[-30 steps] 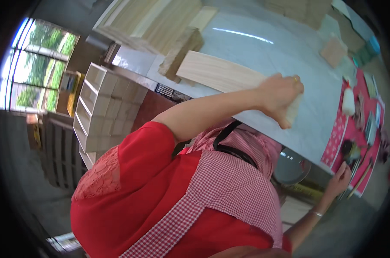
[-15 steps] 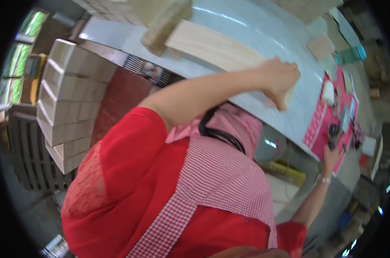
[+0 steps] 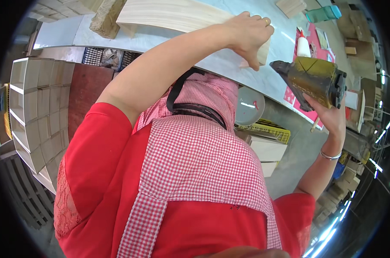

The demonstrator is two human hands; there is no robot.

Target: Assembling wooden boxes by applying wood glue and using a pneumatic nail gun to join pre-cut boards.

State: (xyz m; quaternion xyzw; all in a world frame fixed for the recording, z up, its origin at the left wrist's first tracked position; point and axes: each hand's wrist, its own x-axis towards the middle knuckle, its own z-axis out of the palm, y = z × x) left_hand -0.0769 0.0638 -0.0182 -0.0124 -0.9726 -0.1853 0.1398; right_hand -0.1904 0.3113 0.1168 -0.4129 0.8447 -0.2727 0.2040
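Observation:
My left hand point(image 3: 249, 35) grips the right end of a long, pale wooden board assembly point(image 3: 173, 14) on the worktable. The fingers lie over its far side and the thumb is at the near side. My right hand point(image 3: 330, 115) holds up a worn yellow and black nail gun point(image 3: 312, 79) by its handle, in the air just past the table's right end. Its dark, narrow nose points left, toward the board. The tool hides part of the pink sheet behind it, and most of my right fingers are hidden too.
A white glue bottle point(image 3: 303, 46) with a red tip and a pink patterned sheet point(image 3: 290, 92) are at the table's right. Farther back lie a teal bottle point(image 3: 324, 14) and a small wooden block point(image 3: 291, 7). Stacked wooden boxes point(image 3: 40, 112) stand left; a grey bowl point(image 3: 248, 112) sits below the table edge.
My right hand has lifted the nail gun from the pink sheet and brought it up and nearer. My left hand still holds the board's end. The whole view has shifted.

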